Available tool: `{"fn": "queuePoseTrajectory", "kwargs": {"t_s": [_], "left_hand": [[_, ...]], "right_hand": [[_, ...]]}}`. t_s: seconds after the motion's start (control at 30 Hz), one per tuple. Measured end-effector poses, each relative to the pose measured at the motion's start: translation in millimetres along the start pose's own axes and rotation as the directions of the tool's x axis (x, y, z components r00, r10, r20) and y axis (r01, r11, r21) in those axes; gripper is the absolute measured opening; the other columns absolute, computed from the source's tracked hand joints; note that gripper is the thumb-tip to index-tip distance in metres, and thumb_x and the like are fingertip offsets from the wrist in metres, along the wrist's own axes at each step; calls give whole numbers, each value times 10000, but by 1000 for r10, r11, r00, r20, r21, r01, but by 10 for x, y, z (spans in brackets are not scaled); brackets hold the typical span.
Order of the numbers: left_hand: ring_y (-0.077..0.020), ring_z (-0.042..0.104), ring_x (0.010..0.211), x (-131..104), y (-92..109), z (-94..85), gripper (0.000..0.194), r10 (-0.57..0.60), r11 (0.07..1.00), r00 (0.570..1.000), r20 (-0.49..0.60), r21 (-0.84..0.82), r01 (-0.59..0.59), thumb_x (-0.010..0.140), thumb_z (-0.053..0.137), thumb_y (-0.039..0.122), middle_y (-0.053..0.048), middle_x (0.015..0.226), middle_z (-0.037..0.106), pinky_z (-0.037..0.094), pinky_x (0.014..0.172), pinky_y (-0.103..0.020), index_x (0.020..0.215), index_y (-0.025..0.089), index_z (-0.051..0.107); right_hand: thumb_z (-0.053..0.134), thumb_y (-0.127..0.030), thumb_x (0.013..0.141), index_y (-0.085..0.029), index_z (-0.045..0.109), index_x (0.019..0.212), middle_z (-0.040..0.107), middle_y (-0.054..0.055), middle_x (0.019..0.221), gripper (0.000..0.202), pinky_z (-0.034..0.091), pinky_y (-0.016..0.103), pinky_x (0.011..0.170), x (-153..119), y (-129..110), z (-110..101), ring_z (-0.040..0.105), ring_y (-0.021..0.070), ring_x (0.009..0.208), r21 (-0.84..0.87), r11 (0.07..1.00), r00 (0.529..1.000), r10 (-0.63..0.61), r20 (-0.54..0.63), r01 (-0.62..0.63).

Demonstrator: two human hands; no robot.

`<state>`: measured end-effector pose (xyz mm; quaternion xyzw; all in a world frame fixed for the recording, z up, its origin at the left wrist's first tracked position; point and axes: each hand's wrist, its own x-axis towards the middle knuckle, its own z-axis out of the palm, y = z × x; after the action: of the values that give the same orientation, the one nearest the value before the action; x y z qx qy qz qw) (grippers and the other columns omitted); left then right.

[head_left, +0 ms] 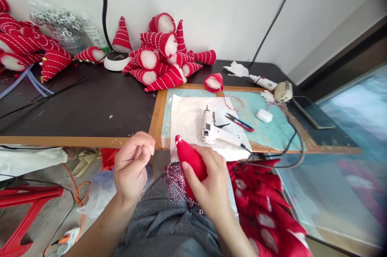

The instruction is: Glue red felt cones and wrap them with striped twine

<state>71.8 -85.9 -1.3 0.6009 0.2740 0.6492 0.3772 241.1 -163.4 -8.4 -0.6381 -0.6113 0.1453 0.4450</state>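
My right hand [208, 176] is wrapped round a plain red stuffed cone [193, 162], held above my lap with its tip up and leaning left. Red-and-white twisted cord [177, 140] sits at the cone's tip, and a strand hangs down from it. More of this cord [177, 184] lies bunched on my lap. My left hand [133, 164] is closed to the left of the cone, apart from it, thumb against curled fingers. Whatever those fingers may hold is hidden. Beyond the cone, a white glue gun [213, 128] lies on a white sheet [187, 116] on the table.
Thread snips [240, 122] and a cord loop [234, 102] lie right of the glue gun. Striped red cones [163, 55] are piled against the wall. A phone [313, 112] rests at the right. Plain red cones [266, 204] fill the space below the table's right side.
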Motion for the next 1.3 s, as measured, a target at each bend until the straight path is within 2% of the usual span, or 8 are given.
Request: {"fn": "queuePoseTrajectory", "kwargs": {"t_s": [0.17, 0.23, 0.33, 0.4, 0.5, 0.6, 0.87, 1.3], "left_hand": [[-220, 535, 910, -75, -3, -4, 378, -272, 962, 948, 164, 74, 264, 1055, 552, 434, -44, 858, 552, 409, 828, -342, 755, 209, 597], [-234, 568, 1069, -114, 4, 50, 233, -440, 898, 856, 273, 120, 423, 997, 660, 479, -45, 1078, 610, 429, 935, -342, 1031, 249, 656], [-234, 592, 1127, -157, 30, 152, 349, -575, 806, 701, 422, 146, 573, 952, 724, 494, -40, 1178, 624, 452, 976, -342, 1173, 262, 586], [-213, 614, 1041, -165, 42, 196, 292, -590, 794, 676, 442, 165, 585, 979, 681, 495, -29, 1087, 635, 472, 928, -327, 1087, 241, 583], [-183, 616, 904, -145, 44, 197, 259, -581, 812, 706, 406, 232, 535, 1011, 624, 487, -11, 963, 632, 482, 833, -301, 1022, 230, 602], [-164, 607, 819, -111, 55, 160, 239, -551, 834, 744, 379, 294, 468, 1032, 592, 466, 3, 879, 623, 483, 766, -281, 1004, 232, 629], [-121, 589, 674, -11, 235, 181, 107, -211, 932, 932, 295, 347, 101, 1016, 643, 299, 20, 817, 638, 463, 601, -222, 927, 244, 666], [-99, 493, 610, 39, 168, 129, 26, -116, 885, 972, 203, 466, 8, 980, 708, 249, 24, 806, 552, 415, 547, -224, 982, 243, 733]], "right_hand": [[564, -552, 1010, -279, 601, 1313, 706, 74, 1282, 409, 493, 437, 988, -37, 53, -67, 656, 275, 1139, 421, 853, 949, 242, 204, -308], [505, -574, 1035, -284, 576, 1326, 697, 68, 1277, 416, 509, 416, 973, -46, 49, -102, 662, 258, 1121, 500, 769, 913, 280, 298, -399], [525, -592, 1022, -297, 463, 1389, 676, 77, 1311, 475, 535, 410, 944, -62, 53, -118, 683, 248, 1090, 577, 671, 876, 257, 408, -466], [689, -558, 933, -306, 373, 1380, 675, 75, 1293, 603, 545, 402, 915, -79, 80, -92, 698, 236, 1028, 588, 671, 885, 253, 391, -451], [835, -446, 810, -289, 394, 1231, 689, 39, 1144, 629, 545, 372, 848, -104, 138, -32, 674, 207, 906, 525, 755, 918, 297, 261, -394], [780, -410, 846, -262, 477, 1160, 665, 32, 1082, 461, 530, 371, 863, -107, 180, -18, 641, 204, 924, 458, 810, 930, 311, 195, -367], [710, -472, 888, -236, 587, 1288, 692, 88, 1231, 481, 519, 401, 956, -67, 214, -78, 649, 244, 1044, 505, 742, 896, 327, 301, -441], [626, -499, 879, -240, 702, 1155, 718, 50, 1020, 386, 531, 351, 866, -47, 160, -26, 638, 246, 914, 624, 594, 860, 300, 413, -507]]}}
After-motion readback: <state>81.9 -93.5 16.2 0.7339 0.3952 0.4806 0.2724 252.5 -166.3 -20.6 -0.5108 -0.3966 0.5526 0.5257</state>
